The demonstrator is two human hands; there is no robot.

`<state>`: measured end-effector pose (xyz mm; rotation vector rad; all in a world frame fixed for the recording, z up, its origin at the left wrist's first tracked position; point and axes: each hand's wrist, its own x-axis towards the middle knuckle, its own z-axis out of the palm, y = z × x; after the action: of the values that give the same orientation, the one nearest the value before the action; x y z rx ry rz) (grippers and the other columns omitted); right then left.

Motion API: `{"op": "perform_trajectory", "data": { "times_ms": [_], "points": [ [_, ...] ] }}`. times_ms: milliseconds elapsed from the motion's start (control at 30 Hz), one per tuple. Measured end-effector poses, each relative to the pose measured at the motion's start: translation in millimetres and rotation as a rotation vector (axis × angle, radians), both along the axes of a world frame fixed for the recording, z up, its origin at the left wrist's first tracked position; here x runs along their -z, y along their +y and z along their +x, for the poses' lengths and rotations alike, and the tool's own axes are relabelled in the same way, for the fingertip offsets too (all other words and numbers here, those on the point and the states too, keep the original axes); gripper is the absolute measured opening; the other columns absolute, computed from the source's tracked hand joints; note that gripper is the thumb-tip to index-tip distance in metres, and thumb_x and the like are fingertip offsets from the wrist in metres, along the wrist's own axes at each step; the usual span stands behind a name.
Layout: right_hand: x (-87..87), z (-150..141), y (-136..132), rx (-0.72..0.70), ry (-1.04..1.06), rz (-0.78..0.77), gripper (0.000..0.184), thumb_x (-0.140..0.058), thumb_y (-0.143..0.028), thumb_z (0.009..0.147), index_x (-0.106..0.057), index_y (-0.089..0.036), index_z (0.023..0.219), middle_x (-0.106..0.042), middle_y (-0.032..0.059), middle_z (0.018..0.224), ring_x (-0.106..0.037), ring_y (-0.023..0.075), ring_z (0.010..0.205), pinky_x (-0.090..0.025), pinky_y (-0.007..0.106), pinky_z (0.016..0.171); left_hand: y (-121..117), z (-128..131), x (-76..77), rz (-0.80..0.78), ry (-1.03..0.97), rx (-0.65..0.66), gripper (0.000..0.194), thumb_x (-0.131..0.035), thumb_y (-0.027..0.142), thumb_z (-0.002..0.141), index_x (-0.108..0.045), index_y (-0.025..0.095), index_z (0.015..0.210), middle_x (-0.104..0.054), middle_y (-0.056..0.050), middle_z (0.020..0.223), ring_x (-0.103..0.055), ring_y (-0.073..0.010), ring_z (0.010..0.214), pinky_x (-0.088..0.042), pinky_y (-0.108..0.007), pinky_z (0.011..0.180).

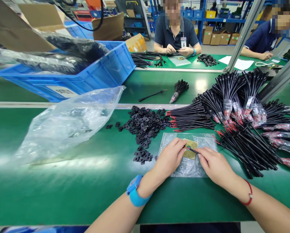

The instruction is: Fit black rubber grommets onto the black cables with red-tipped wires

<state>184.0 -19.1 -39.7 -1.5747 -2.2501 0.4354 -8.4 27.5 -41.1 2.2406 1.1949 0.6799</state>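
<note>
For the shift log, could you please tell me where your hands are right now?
Left hand at tan board. Right hand pinching black wire. Board on clear bag. Cable bundles close on right.

Left wrist (145, 187) wears a blue band (134, 191), right a red cord (247, 198).

Hands (167, 158) holding black wire (192, 150) over tan card (190, 154), clear bag (188, 168), green workbench (62, 194)

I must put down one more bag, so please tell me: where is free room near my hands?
Green mat is free left of your left hand, below the clear bag and black washers, and in front of both hands. It is crowded right of your right hand, where black cables pile up.
</note>
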Motion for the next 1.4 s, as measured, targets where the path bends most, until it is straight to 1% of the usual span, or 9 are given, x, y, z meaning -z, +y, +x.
{"op": "perform_trajectory", "data": {
  "times_ms": [100,200,300,433,533,700,833,1133,1400],
  "points": [
    [-1.9,3.4,0.8,0.036,-0.011,0.015,0.032,-0.037,-0.017,0.092,-0.061,-0.017,0.113,-0.067,0.0080,0.098,-0.064,0.0199,0.085,-0.051,0.032,0.074,-1.1,-0.1,-4.9,-0.049,-0.095,-0.007,0.033,-0.041,0.011,0.087,-0.056,0.017,0.117,-0.061,-0.010,0.106,-0.059,-0.0200,0.099,-0.048,-0.035,0.089],
    [-4.0,5.9,0.9,0.043,-0.021,0.019,0.031,-0.037,-0.017,0.092,-0.062,-0.017,0.111,-0.067,0.0078,0.096,-0.064,0.0203,0.085,-0.051,0.032,0.073,-1.4,-1.0,-5.9,-0.150,-0.180,-0.034,0.033,-0.040,0.013,0.088,-0.058,0.018,0.116,-0.065,-0.008,0.101,-0.061,-0.0189,0.093,-0.049,-0.034,0.086],
    [-5.3,6.8,0.3,0.017,-0.004,0.026,0.031,-0.037,-0.018,0.093,-0.061,-0.018,0.113,-0.066,0.0071,0.093,-0.064,0.0192,0.082,-0.051,0.031,0.072,-0.8,-0.9,-2.7,-0.319,-0.300,-0.046,0.030,-0.046,0.016,0.086,-0.060,0.019,0.113,-0.067,-0.005,0.093,-0.063,-0.0173,0.085,-0.051,-0.033,0.080],
    [-5.2,7.3,-0.2,-0.069,0.052,0.086,0.031,-0.037,-0.019,0.093,-0.059,-0.018,0.114,-0.064,0.0065,0.091,-0.062,0.0173,0.076,-0.050,0.029,0.069,-1.2,2.9,-0.1,-0.618,-0.625,-0.056,0.023,-0.058,0.019,0.079,-0.058,0.016,0.102,-0.064,-0.003,0.084,-0.063,-0.0135,0.072,-0.053,-0.029,0.071],
    [-4.6,8.0,-0.1,-0.084,0.055,0.170,0.029,-0.038,-0.020,0.094,-0.060,-0.018,0.111,-0.063,0.0064,0.086,-0.061,0.0167,0.073,-0.049,0.028,0.066,-4.1,6.1,-3.4,-0.723,-0.756,-0.115,0.021,-0.064,0.025,0.075,-0.057,0.015,0.092,-0.062,-0.001,0.077,-0.062,-0.0123,0.067,-0.053,-0.028,0.068],
    [-7.0,7.6,-2.0,-0.068,-0.053,0.299,0.027,-0.036,-0.020,0.095,-0.063,-0.016,0.100,-0.059,0.0057,0.075,-0.057,0.0155,0.066,-0.044,0.026,0.061,-11.9,7.0,-10.2,-0.659,-0.627,-0.158,0.019,-0.065,0.027,0.074,-0.062,0.015,0.089,-0.061,0.000,0.071,-0.058,-0.0110,0.060,-0.051,-0.026,0.061],
    [-11.5,5.2,-5.9,-0.096,-0.096,0.306,0.030,-0.034,-0.021,0.096,-0.063,-0.016,0.096,-0.057,0.0049,0.070,-0.054,0.0151,0.062,-0.040,0.027,0.057,-14.5,6.1,-10.9,-0.771,-0.643,-0.118,0.020,-0.066,0.028,0.073,-0.059,0.014,0.087,-0.061,0.001,0.066,-0.059,-0.0117,0.058,-0.051,-0.028,0.061],
    [-19.3,8.7,-8.0,-0.104,0.142,-0.111,0.033,-0.030,-0.028,0.097,-0.049,-0.020,0.072,-0.055,-0.0015,0.061,-0.049,0.0123,0.055,-0.033,0.025,0.055,-17.8,8.3,-11.4,-0.744,-0.619,0.017,0.008,-0.063,0.019,0.073,-0.063,0.014,0.079,-0.062,-0.002,0.073,-0.061,-0.0130,0.066,-0.050,-0.027,0.066],
    [-19.9,5.3,-7.1,-0.133,0.188,-0.247,0.036,-0.029,-0.029,0.097,-0.051,-0.020,0.071,-0.055,-0.0011,0.061,-0.051,0.0130,0.057,-0.036,0.025,0.057,-22.5,10.5,-11.2,-0.389,-0.353,0.139,0.014,-0.056,0.011,0.079,-0.067,0.018,0.083,-0.065,-0.003,0.079,-0.059,-0.0159,0.077,-0.047,-0.029,0.073]
  ]
}}
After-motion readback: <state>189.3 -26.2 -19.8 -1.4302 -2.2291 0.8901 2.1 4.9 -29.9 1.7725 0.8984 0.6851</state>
